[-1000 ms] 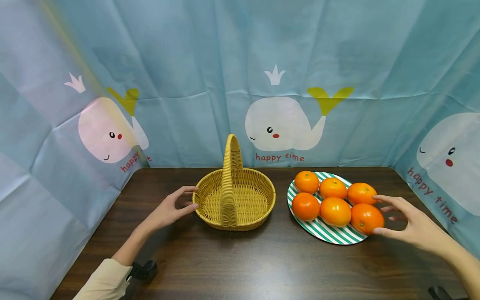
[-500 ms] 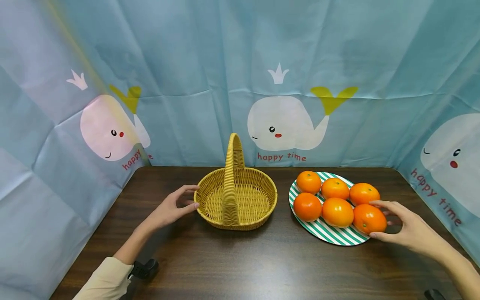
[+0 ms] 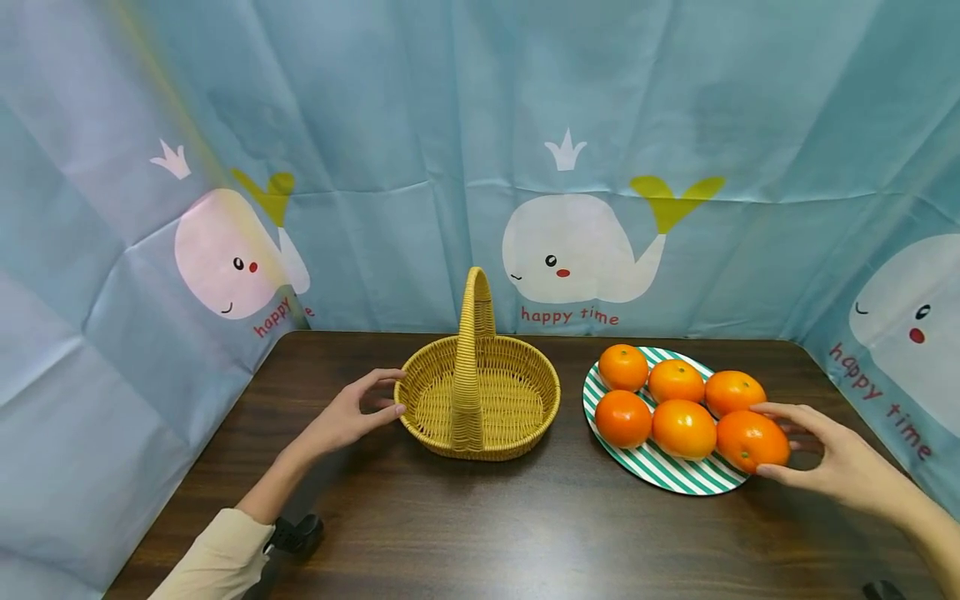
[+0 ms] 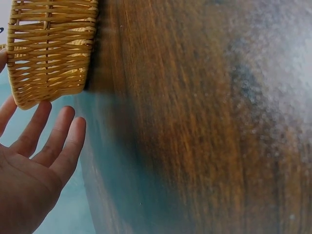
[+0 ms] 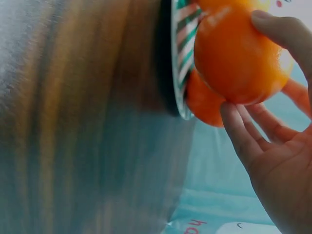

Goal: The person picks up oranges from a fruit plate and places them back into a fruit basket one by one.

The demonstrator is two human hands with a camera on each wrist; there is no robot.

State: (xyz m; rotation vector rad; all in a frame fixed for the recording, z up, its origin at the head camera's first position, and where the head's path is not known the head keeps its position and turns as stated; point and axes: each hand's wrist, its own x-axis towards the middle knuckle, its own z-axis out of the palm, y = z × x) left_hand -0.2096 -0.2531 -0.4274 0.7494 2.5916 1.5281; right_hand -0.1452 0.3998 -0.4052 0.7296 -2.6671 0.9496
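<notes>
At the plate's right end my right hand grips the front right orange, thumb on the near side and fingers on the far side. In the right wrist view, the thumb and fingertips lie against this orange. It appears level with its neighbours on the green-and-white striped plate. My left hand is at the left side of a yellow woven basket with an arched handle. In the left wrist view, spread, fairly straight fingers reach the basket wall. The basket holds nothing.
Several other oranges sit close together on the plate in two rows. Dark wooden table lies under everything, with the basket left of the plate. A light blue curtain printed with whales hangs behind and at both sides.
My right hand's fingers have come down from the rear right orange onto the front right one. The left hand stays at the basket. The whole head view has shifted slightly.
</notes>
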